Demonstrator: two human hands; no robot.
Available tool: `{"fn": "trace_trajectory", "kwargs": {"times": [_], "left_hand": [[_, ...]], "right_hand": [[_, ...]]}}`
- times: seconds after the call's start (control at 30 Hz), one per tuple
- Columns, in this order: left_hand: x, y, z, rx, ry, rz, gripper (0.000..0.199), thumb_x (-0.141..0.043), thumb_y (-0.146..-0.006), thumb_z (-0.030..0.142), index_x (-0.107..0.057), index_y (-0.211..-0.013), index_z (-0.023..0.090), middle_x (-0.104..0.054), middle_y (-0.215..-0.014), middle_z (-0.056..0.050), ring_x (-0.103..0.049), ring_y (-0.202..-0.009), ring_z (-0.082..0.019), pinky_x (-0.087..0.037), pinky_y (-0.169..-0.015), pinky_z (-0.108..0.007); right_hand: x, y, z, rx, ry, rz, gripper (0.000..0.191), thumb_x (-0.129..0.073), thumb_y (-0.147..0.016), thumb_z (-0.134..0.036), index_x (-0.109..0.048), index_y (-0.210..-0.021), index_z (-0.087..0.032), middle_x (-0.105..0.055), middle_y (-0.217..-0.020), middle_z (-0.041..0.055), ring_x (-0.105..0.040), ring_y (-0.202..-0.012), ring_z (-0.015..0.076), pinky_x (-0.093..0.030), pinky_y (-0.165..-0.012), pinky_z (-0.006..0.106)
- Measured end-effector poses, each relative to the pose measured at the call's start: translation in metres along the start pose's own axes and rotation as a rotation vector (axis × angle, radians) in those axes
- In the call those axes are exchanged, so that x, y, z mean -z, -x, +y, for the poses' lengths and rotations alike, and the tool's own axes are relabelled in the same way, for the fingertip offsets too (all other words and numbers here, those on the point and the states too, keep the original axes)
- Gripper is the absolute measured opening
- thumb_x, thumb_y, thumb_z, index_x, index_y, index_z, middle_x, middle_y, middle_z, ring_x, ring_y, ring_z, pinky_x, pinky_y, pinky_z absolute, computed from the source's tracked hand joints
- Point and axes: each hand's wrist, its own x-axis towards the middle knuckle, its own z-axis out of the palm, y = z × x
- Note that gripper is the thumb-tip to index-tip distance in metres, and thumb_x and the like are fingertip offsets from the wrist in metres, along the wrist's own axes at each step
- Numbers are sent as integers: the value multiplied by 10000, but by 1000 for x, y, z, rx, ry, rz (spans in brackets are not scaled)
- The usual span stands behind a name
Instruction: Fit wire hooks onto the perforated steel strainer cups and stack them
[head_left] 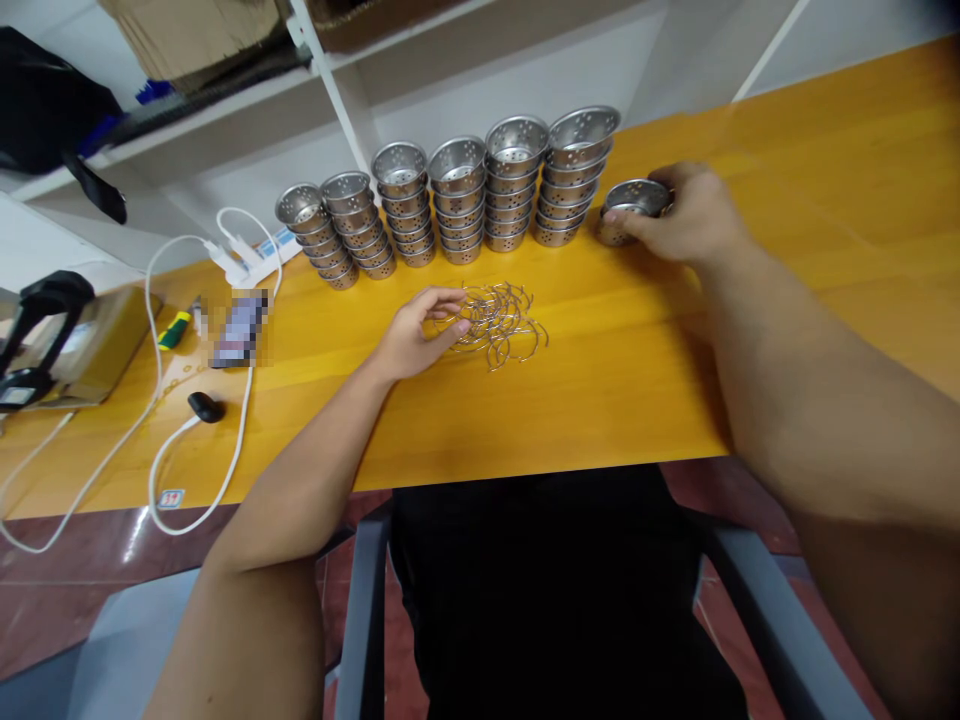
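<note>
My right hand (686, 215) grips a perforated metal strainer cup (619, 232) by its sides, thumb in front and fingers behind. That cup is at the table's back, right of the stacked cups. My left hand (424, 333) lies at the left edge of a loose heap of thin curved wire pieces (499, 322). Its fingers are parted, and nothing shows held in them. Several stacks of the same perforated cups, such as the rightmost stack (574, 180) and the leftmost stack (319, 240), stand in a row behind the wires.
On the left of the wooden table (525, 420) lie a phone (241, 328), a black mouse-like object (205, 406), white cables (244, 420) and a power strip (262, 262). A cardboard box (112, 345) stands at far left. White shelving (480, 70) rises behind.
</note>
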Motion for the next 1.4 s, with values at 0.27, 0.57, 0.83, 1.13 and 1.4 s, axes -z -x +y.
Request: {"fn": "trace_trajectory", "kwargs": {"times": [0.27,0.57,0.83,1.13,1.4], "left_hand": [[1,1,-3,22,-3,6,595,-941,-1146,673,-827,-1537,238,-914,-1511,-160,-917,-1328,-248,-741,-1195,-416],[2,1,-2,-19,-34,1,545,-914,-1179,633,-820,-1546,241,-916,-1513,-151,-921,-1332,-239,-757,-1184,-399],[3,1,-5,-52,-30,0,497,-920,-1193,559,-821,-1571,252,-926,-1498,-142,-930,-1314,-227,-749,-1171,-386],[3,1,-3,-57,-38,14,481,-920,-1181,509,-822,-1568,242,-923,-1495,-137,-927,-1311,-220,-748,-1177,-382],[2,1,-3,-52,-50,26,514,-914,-1178,562,-803,-1568,246,-914,-1516,-143,-925,-1331,-233,-749,-1168,-390]], "right_hand": [[20,19,-35,-100,44,-85,617,-959,-1171,-502,-868,-1636,-108,-871,-1518,273,-816,-1337,356,-618,-1189,490],[27,16,-32,-210,109,-191,1065,-1138,-977,-288,-641,-1909,-153,-572,-1870,310,-724,-1645,450,-531,-1452,516],[35,33,-59,-237,15,-155,1094,-1166,-1000,-377,-595,-1865,-29,-754,-1690,340,-770,-1535,403,-596,-1221,481],[31,32,-61,-205,-71,-52,1137,-1263,-809,-286,-638,-1718,-9,-758,-1652,326,-790,-1323,295,-590,-1036,462],[12,33,-39,258,-326,-308,1120,-1311,-763,-401,-606,-1595,-146,-777,-1575,241,-797,-1207,261,-634,-938,381]]}}
